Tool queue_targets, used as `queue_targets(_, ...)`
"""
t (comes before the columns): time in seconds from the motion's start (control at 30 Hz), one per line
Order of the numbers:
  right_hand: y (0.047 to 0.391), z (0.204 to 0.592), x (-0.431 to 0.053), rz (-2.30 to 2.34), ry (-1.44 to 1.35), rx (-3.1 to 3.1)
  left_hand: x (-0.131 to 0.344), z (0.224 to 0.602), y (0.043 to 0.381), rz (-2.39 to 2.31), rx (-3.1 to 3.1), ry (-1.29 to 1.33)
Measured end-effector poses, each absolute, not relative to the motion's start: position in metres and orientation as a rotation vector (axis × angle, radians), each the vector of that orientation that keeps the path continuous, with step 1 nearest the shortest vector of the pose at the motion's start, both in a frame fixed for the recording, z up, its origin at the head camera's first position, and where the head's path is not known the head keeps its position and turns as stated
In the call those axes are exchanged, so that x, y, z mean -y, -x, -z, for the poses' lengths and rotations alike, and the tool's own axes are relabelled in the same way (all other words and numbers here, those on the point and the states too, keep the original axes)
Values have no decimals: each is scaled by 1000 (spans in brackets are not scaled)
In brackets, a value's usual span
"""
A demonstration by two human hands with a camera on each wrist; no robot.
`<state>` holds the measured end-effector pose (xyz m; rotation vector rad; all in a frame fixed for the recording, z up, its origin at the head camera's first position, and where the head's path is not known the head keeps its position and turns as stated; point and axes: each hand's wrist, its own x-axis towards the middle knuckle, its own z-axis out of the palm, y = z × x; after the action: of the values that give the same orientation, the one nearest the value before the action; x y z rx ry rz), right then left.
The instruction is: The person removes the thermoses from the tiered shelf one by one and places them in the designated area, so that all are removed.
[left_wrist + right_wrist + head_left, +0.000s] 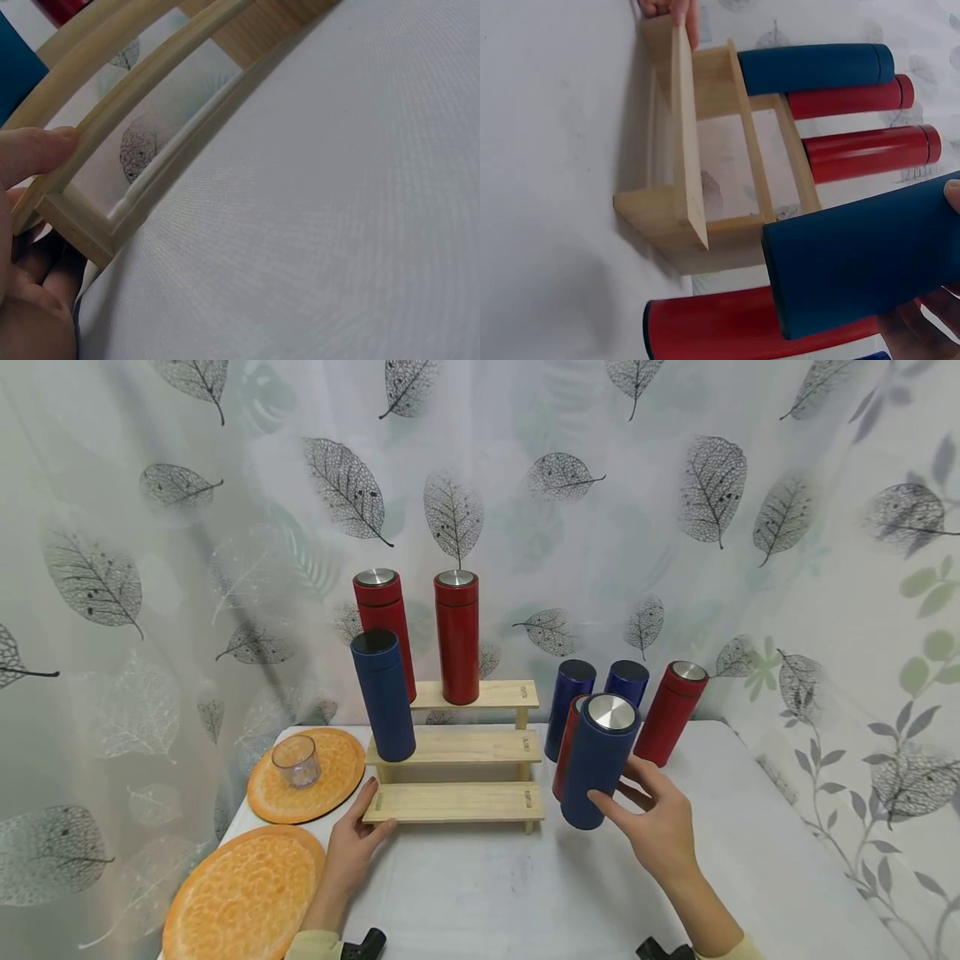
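Observation:
My right hand (663,831) grips a blue thermos flask (596,768) with a silver top, held tilted just right of a three-tier wooden shelf (457,802). In the right wrist view this flask (862,259) is in front of a red one. My left hand (352,847) holds the left end of the lowest tier; the left wrist view shows the thumb (37,150) on the board and fingers beneath. One blue flask (384,702) stands at the left of the middle tier. Two red flasks, one left (390,610) and one centre (457,643), stand on the top tier.
Right of the shelf stand a red flask (667,722), two dark blue flasks (567,706) and another red flask (562,756), partly hidden behind the held one. To the left lie two round orange placemats (247,893), the farther bearing a clear glass (297,764). A leaf-patterned curtain (510,535) hangs behind.

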<state>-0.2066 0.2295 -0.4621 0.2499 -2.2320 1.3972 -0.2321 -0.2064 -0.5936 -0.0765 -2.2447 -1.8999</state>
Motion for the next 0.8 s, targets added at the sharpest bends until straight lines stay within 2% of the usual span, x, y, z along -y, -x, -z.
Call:
queue_targets(0.33,203,458,-258,-1309,-192,2242,205,591,230,1903,2255,56)
queue_targets(0.8,219,472,-285,-1258,-79,2244,205,590,230,1909,2259,32)
